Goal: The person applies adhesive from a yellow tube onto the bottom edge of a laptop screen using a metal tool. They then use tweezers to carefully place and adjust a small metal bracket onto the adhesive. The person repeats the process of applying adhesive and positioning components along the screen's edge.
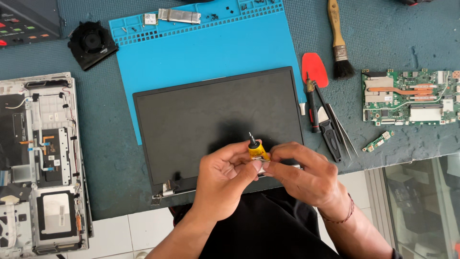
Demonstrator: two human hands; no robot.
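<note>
both hands pinching small yellow glue bottle (257, 150) at near edge of laptop screen panel (218, 120); left hand (224, 177) gripping from left, right hand (306, 173) from right; blue mat (206, 48) lying beyond on tabletop (105, 158).

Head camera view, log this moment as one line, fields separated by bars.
left hand: grips small yellow tube | right hand: fingers at tube's base | below: laptop screen panel on blue mat | right: brush, motherboard
</note>
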